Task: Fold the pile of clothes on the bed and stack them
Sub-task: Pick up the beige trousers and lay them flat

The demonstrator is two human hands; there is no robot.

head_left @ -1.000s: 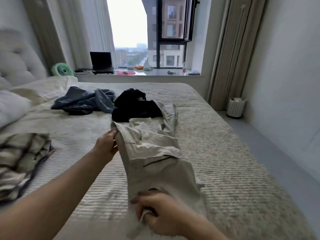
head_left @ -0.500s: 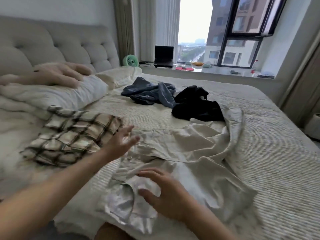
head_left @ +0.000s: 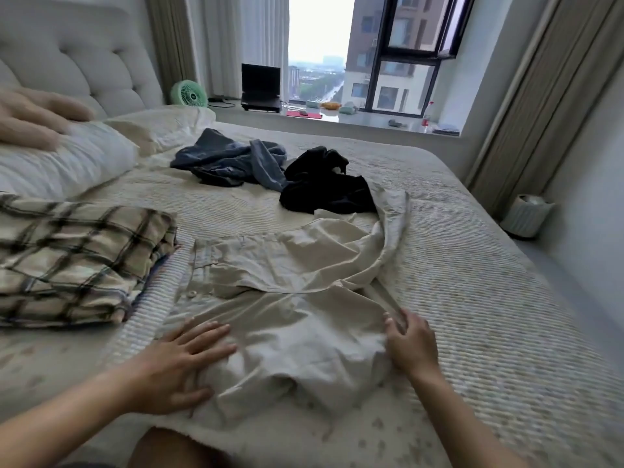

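Bed (head_left: 489, 298), ribbed cream cover; 4 garments on it. Beige trousers (head_left: 287, 298) lie near the bed's front edge, spread partly flat, 1 leg trailing back to the right toward the black garment (head_left: 324, 184); button visible at the waistband on the left. Left hand (head_left: 182, 363) rests palm down on the trousers' near left edge, fingers straight and spread, gripping nothing. Right hand (head_left: 410, 342) sits at the trousers' right edge, fingers curled onto the fabric; whether it pinches the cloth cannot be told. Folded plaid garment (head_left: 74, 261) lies just left of the trousers. Blue garment (head_left: 229, 160) lies crumpled farther back, touching the black garment. Pillow (head_left: 67, 163) at upper left; fan (head_left: 188, 93) and laptop (head_left: 260, 87) on the window ledge.
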